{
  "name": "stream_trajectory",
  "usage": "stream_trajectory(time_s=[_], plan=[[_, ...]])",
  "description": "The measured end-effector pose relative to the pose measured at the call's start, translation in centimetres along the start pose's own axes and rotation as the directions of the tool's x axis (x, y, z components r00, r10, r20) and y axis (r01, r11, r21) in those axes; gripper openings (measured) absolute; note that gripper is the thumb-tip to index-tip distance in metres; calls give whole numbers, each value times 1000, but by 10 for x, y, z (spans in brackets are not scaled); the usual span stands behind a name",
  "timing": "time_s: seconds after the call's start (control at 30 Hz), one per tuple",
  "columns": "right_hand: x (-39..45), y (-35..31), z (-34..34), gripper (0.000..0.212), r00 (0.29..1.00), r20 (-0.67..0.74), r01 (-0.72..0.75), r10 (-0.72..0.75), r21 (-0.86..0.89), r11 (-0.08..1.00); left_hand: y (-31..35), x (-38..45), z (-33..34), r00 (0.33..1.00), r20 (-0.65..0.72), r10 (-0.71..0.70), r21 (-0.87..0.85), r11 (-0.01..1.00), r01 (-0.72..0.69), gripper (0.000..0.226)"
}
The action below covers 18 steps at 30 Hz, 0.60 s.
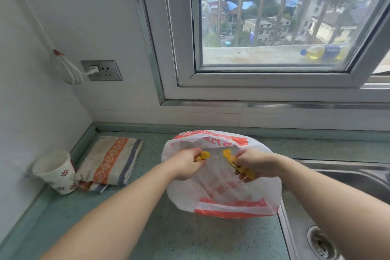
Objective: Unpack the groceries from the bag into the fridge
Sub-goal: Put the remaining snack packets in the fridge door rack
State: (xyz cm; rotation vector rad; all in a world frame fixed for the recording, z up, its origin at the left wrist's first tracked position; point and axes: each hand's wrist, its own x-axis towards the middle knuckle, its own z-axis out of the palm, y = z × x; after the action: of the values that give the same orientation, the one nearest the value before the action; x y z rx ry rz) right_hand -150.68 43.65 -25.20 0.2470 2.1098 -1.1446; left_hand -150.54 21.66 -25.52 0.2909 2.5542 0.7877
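Head view: two hands (186,163) (256,162), two yellow packets (203,156) (229,155) (one apiece), one bag (221,196).

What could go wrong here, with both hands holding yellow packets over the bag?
1. The plastic bag lies with its right edge at the sink rim; a tug might slide it, or anything left inside, into the basin.
2. The left hand and right hand each pinch a small yellow packet; with no hand free, one could slip.
3. No fridge is visible, so both must be carried out of view.
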Motion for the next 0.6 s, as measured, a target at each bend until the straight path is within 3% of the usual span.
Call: stream_trajectory(time_s=[0.13,0.2,0.4,0.47,0.53,0.6], plan=[[-26,-14,-3,12,997,60,-35,39,-75,997,22,-15,-17,999,-34,15,118,993,-11,20],[-39,-20,-5,24,997,71,-9,14,-66,998,33,-24,-25,998,-60,7,125,992,1,26],[-78,-43,-26,51,976,-117,181,-184,-34,983,55,-56,-50,978,-210,11,-33,999,-18,30],[-92,-45,-28,46,965,-189,188,-181,18,982,58,-64,-53,969,-246,22,-23,999,-28,30],[-110,-46,-26,27,950,-250,206,-187,55,977,61,-72,-54,961,-270,55,-6,998,-59,28],[-133,-50,-27,16,917,-315,250,-244,-20,968,67,-79,-58,945,-310,108,-15,993,-119,23]])
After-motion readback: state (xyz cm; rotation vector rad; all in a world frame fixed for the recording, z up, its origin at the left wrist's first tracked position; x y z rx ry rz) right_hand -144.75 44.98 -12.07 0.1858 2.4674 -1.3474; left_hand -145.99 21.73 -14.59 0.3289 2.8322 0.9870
